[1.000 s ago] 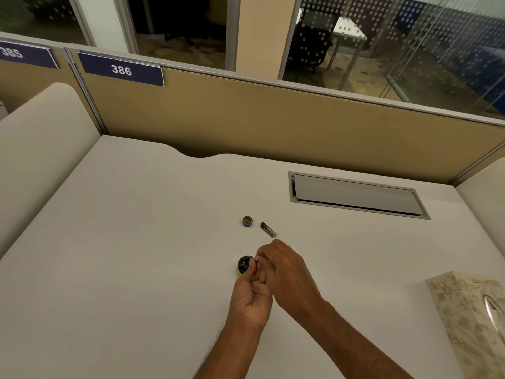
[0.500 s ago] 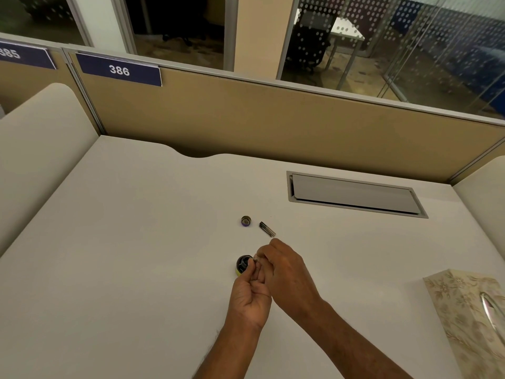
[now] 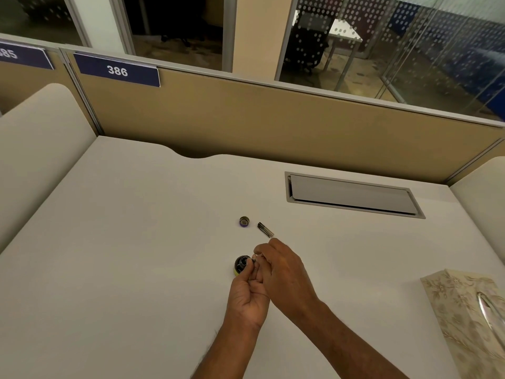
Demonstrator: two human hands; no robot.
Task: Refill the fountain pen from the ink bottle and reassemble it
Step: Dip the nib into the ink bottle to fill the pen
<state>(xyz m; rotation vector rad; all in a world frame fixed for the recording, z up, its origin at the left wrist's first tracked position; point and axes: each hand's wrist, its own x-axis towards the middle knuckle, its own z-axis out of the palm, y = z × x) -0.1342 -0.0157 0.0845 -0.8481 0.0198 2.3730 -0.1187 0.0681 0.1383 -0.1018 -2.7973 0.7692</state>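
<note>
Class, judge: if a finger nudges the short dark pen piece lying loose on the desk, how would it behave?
The pen piece looks cylindrical and lies on its side, so it would probably roll. It seems small, likely light. The desk looks smooth, so it may skid.

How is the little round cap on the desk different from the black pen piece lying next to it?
The bottle cap is short and round, with a purple edge low down; the pen piece is long, thin and dark. The bottle cap sits with its round face up, while the pen piece lies on its side, slanted towards the right hand. Both rest loose on the white desk, and no hand touches either.
</note>
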